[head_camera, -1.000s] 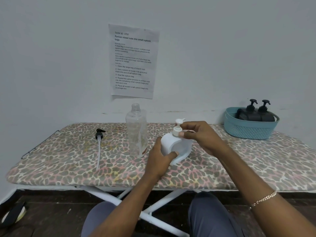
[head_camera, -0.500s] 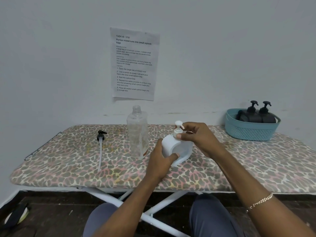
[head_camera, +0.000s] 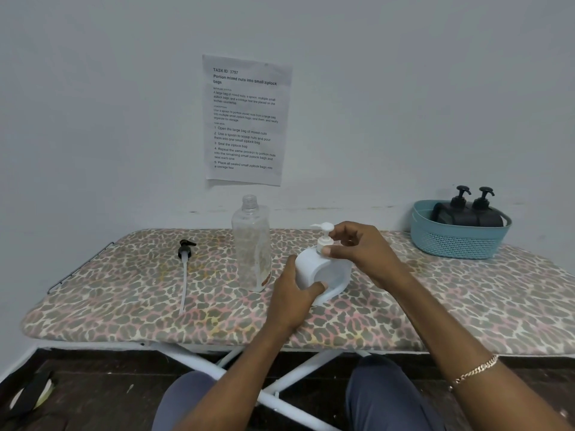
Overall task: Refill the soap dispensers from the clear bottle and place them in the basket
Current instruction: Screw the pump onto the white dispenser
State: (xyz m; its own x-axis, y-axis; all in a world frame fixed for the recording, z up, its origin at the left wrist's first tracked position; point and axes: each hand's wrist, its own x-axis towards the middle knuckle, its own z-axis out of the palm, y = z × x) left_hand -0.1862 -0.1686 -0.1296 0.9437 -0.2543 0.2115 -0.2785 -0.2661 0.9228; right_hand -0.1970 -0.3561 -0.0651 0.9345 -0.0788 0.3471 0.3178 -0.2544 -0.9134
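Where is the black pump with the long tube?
In the head view, the black pump lies on the ironing board, far left, left of the clear bottle.

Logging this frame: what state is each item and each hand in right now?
Clear bottle: upright, cap off, looks nearly empty.
White dispenser: on the board, pump fitted.
Loose black pump: lying flat, detached.
Black dispensers: two, pumps on, inside the basket.
Left hand: grips the white dispenser's body.
Right hand: pinches its pump collar.
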